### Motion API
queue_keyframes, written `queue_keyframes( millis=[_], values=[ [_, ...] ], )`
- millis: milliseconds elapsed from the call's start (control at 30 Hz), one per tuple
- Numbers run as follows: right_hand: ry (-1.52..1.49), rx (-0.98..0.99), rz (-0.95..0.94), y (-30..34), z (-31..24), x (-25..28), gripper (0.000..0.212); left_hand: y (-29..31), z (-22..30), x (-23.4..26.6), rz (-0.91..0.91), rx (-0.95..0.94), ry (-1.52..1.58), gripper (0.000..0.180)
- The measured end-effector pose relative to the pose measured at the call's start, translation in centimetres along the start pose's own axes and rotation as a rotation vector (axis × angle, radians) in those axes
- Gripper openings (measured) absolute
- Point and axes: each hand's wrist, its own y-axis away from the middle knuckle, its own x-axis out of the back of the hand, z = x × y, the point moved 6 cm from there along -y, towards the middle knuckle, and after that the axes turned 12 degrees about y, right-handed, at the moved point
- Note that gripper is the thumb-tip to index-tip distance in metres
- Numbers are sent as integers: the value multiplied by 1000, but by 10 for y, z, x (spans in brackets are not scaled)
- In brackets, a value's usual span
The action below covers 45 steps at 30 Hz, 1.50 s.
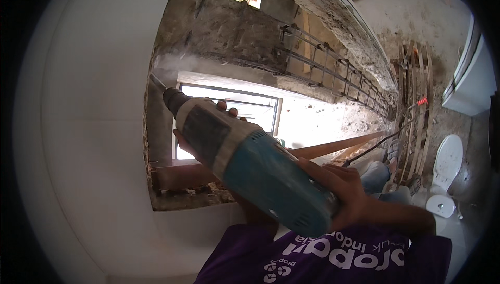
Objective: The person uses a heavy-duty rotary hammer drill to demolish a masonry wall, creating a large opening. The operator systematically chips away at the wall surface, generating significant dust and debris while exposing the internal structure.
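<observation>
Teal drill (260,172) rests in a two-ended hold, left hand (186,144) curled round its front, right hand (342,184) clasping its rear, likely steadying the bit (158,82).

Head-worn view (fisheye), facing down, close above drill (263,177)

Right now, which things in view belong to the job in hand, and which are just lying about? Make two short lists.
Job in hand:
teal drill, gripped by the left hand at the front and the right hand at the rear
drill bit, dust around it
dark cable, probably the drill's

Apparently just about:
white toilet
steel bar cage
</observation>
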Motion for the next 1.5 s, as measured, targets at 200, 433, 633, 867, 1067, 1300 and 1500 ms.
queue_keyframes(
  millis=[200, 433, 633, 867, 1067, 1300, 1500],
  values=[
    [-127, -61, 116, 57, 44, -14, 94, 25, -27, -1, -182, 208, 195, 83],
    [-21, 30, 245, 106, 46, 0, 82, 67, -65, -5, -65, 57, 169, 77],
    [36, 6, 259, 138, 59, 6, 73, 79, -81, -9, -81, 27, 34, 76],
    [-298, -91, 168, 132, 101, -3, 76, 65, -86, -8, -8, 25, 207, 73],
    [-239, -38, 238, 100, 91, 17, 76, 45, -75, 2, 127, -188, -184, 51],
    [-154, 5, 217, 63, 45, 39, 76, 7, -38, 8, -16, -100, -130, 51],
    [-55, 84, 70, -29, -6, 31, 81, -2, 10, 40, 33, -190, -101, 52]
  ],
)
